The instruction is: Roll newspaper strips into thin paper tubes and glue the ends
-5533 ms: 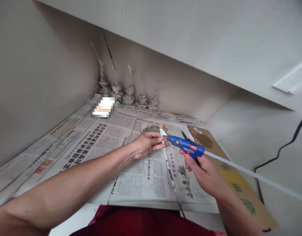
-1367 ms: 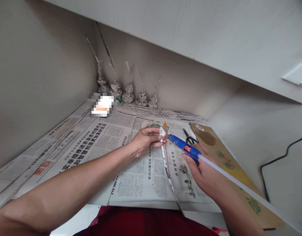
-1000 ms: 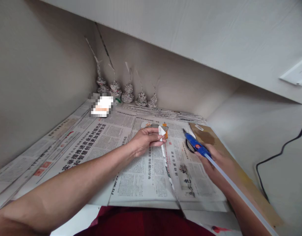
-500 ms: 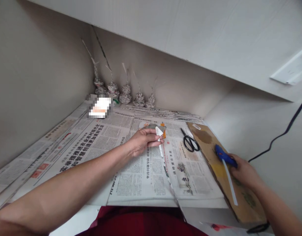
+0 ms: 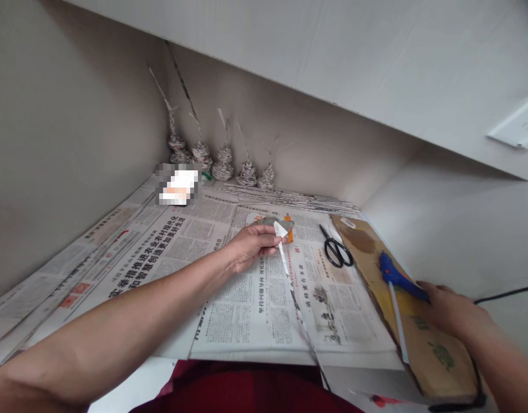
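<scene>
My left hand [image 5: 259, 246] pinches the flattened, pointed end of a long narrow paper strip [image 5: 284, 230] above the newspaper. The strip's printed length hangs down toward the front edge. At the right, my right hand [image 5: 450, 310] has its fingers at the handle end of a blue glue gun [image 5: 395, 275], partly hiding it. A translucent glue stick [image 5: 398, 321] sticks out of the gun over the cardboard [image 5: 422, 344]. Between the hands lie black-handled scissors [image 5: 337, 251]. Just behind my left hand is a grey and orange flat piece [image 5: 289, 234], partly covered.
Several woven paper gourd shapes [image 5: 223, 163] stand along the back wall. Thin paper rolls [image 5: 298, 201] lie in front of them. A blurred-out bright object [image 5: 178, 184] rests at back left. Newspaper [image 5: 229, 321] covers the surface. A sloping panel [image 5: 289, 51] hangs overhead; a black cord [image 5: 508, 293] runs right.
My right hand has shifted right, leaving more of the glue gun's handle showing, and the gun has turned slightly. My left hand keeps its pinch on the paper strip. The view has shifted a little.
</scene>
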Motion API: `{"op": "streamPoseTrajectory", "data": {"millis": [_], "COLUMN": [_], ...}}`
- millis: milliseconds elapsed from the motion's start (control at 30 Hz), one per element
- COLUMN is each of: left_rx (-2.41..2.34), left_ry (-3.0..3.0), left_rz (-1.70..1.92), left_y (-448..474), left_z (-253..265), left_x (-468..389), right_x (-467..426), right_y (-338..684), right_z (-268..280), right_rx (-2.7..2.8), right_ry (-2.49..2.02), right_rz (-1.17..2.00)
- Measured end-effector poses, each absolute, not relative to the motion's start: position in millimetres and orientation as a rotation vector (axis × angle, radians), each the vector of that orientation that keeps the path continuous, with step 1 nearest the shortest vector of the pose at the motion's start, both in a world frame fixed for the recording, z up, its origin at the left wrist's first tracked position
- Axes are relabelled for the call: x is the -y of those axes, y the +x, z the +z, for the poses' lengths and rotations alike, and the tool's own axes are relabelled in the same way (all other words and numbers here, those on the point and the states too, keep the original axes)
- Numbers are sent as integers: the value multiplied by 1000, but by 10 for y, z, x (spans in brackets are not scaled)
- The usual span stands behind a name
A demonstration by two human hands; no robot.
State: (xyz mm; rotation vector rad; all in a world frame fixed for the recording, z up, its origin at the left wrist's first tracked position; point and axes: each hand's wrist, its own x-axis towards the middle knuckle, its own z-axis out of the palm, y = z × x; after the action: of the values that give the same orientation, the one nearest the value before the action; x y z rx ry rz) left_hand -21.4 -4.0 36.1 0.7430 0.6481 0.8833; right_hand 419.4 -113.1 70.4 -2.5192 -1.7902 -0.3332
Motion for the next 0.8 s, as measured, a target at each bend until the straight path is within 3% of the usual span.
{"op": "streamPoseTrajectory", "data": {"millis": [100, 233, 333, 467, 800], "left_rx": [-640, -640, -635, -643, -568], "left_ry": [720, 704, 689, 625, 630], "left_rz": [890, 890, 908, 957, 874], "left_y": [-200, -195, -209, -256, -377], "left_z": [357, 358, 379, 411, 387], "left_x": [49, 60, 49, -18, -154], "right_x": [1129, 1004, 825, 574, 398], "right_y": [3300, 2020, 1508, 1384, 1395], "right_z": [862, 823, 693, 592, 443], "right_rx": [1936, 2112, 2062, 2000, 1426], "right_ry": [-2358, -1813, -1712, -1661, -1291], "right_rz": [-184, 424, 415, 419, 1547]}}
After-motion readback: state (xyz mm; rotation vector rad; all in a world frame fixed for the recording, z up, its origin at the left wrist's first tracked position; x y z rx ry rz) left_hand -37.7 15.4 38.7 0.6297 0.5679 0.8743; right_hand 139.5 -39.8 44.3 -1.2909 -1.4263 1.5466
